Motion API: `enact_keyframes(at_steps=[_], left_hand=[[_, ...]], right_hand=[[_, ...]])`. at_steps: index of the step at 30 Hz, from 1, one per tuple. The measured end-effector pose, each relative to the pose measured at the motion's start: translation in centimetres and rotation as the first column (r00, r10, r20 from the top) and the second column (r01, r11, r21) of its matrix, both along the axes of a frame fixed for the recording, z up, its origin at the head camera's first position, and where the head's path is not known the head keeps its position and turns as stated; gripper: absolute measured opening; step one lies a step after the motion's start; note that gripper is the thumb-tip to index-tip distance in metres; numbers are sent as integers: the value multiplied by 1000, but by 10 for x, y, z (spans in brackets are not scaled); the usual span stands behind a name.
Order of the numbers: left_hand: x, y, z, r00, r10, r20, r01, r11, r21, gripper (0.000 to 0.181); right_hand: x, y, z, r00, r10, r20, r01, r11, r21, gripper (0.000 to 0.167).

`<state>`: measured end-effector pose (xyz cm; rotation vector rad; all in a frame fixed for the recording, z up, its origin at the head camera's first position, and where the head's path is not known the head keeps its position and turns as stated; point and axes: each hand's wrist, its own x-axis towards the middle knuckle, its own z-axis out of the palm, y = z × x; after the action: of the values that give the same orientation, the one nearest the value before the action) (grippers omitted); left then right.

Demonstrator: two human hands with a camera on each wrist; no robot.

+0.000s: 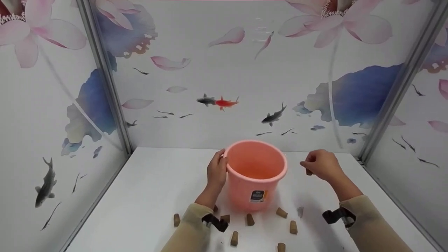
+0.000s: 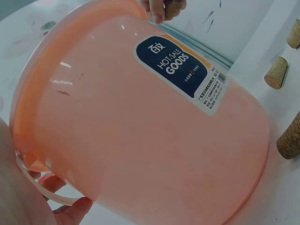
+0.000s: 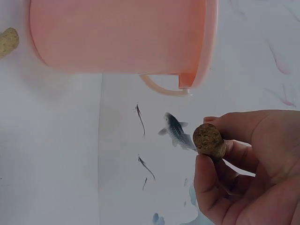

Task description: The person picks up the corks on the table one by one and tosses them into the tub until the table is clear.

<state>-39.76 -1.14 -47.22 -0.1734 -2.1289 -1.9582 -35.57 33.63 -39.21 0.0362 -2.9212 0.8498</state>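
A pink plastic bucket (image 1: 239, 190) stands upright on the white table, its mouth facing up and a dark label (image 2: 172, 70) on its near side. My left hand (image 1: 217, 170) grips the bucket's left side at the rim; the left wrist view shows fingertips (image 2: 75, 211) curled by the thin handle (image 2: 56, 198). To the right of the bucket and apart from it, my right hand (image 1: 324, 165) is raised. It pinches a cork stopper (image 3: 209, 141) between thumb and fingers. Part of the bucket's inner bottom is hidden from the head view.
Several more corks lie scattered in front of the bucket, among them a near one (image 1: 234, 238), one at the right (image 1: 293, 227) and one at the left (image 1: 176, 220). A small grey patch (image 1: 300, 211) lies right of them. Printed panels (image 1: 210, 133) enclose the table (image 1: 147, 182).
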Motion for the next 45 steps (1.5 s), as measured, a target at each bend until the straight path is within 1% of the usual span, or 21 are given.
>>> enact_keyframes(at_steps=[2, 9, 15, 22, 27, 29, 33, 39, 45], left_hand=[[0, -1, 0, 1000, -1, 10, 1, 1000, 5, 50], [-2, -3, -1, 1000, -1, -25, 1, 1000, 7, 48], [0, -2, 0, 1000, -16, -18, 16, 1000, 22, 47], [0, 0, -1, 1000, -3, -14, 2, 1000, -3, 48], [0, 0, 0, 1000, -3, -11, 3, 1000, -8, 48], [0, -1, 0, 1000, -4, -12, 4, 1000, -3, 48], [0, -3, -1, 1000, -6, -13, 6, 1000, 8, 48], [-1, -4, -1, 999, -7, -41, 7, 1000, 0, 48], [-1, -2, 0, 1000, -26, -11, 26, 999, 22, 49]], right_hand=[[-2, -3, 3, 1000, -6, -13, 6, 1000, -8, 25], [-7, -19, 8, 996, -9, -89, 5, 999, -47, 24], [-12, -31, 6, 994, -18, -108, 9, 997, -78, 23], [-17, -37, 13, 990, -4, -141, -7, 997, -78, 25], [-20, -47, 20, 990, -16, -139, 3, 996, -93, 25], [-22, -54, 21, 992, -13, -127, -1, 994, -108, 24], [-25, -65, 20, 994, -7, -109, -9, 990, -139, 23], [-32, -77, 17, 991, -18, -129, -4, 986, -166, 21], [-35, -82, 16, 993, -15, -115, -6, 983, -186, 21]])
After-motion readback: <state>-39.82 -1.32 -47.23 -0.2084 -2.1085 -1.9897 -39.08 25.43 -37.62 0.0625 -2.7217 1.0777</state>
